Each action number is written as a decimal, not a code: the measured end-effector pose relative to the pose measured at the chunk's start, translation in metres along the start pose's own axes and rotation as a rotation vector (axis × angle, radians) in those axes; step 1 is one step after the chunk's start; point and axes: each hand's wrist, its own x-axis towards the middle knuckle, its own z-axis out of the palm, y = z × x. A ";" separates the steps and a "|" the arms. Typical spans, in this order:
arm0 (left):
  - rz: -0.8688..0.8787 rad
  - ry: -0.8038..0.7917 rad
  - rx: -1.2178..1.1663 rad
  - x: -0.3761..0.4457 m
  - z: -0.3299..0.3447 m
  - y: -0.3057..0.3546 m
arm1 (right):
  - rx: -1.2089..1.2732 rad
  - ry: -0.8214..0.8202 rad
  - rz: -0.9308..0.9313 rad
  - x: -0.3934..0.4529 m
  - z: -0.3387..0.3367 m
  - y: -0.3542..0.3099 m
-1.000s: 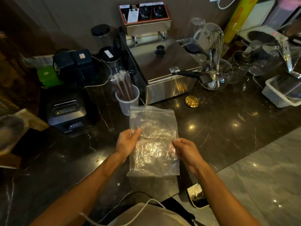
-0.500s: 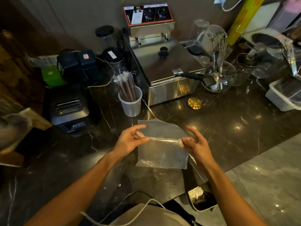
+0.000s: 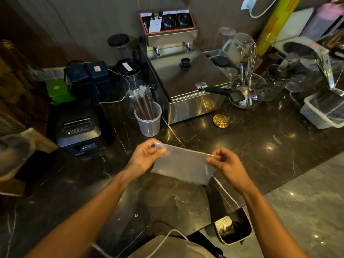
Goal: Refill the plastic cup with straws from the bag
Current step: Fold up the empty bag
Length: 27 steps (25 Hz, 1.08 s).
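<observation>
A clear plastic bag [image 3: 183, 165], folded flat and with no straws visible in it, is stretched between both hands above the dark marble counter. My left hand [image 3: 144, 158] pinches its left top corner. My right hand [image 3: 228, 166] pinches its right top edge. Behind the bag stands a translucent plastic cup [image 3: 149, 121] holding a bundle of dark brown wrapped straws [image 3: 142, 103] that lean left and stick out well above the rim.
A steel fryer [image 3: 188, 82] sits right of the cup, a black receipt printer [image 3: 78, 129] to its left. A gold disc [image 3: 221, 121], a glass bowl of whisks [image 3: 248, 88] and a white basket [image 3: 320, 113] lie to the right. A phone [image 3: 233, 227] is at the counter's near edge.
The bag lay spread open and full length; it has been folded over to about half its height and lifted, with both hands shifting to pinch its top corners.
</observation>
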 end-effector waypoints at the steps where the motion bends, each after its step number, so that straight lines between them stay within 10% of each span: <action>1: -0.017 0.003 -0.054 0.000 0.002 0.005 | 0.036 -0.016 0.010 0.000 0.000 -0.002; 10: 0.057 -0.209 0.125 0.007 0.016 0.028 | -0.145 -0.467 0.118 0.004 -0.001 -0.015; 19: -0.281 -0.122 -0.480 -0.004 0.003 -0.003 | 0.219 -0.164 0.116 -0.004 0.003 0.000; 27: -0.345 -0.079 -0.294 -0.013 0.032 -0.016 | 0.316 -0.083 0.209 -0.002 0.018 0.020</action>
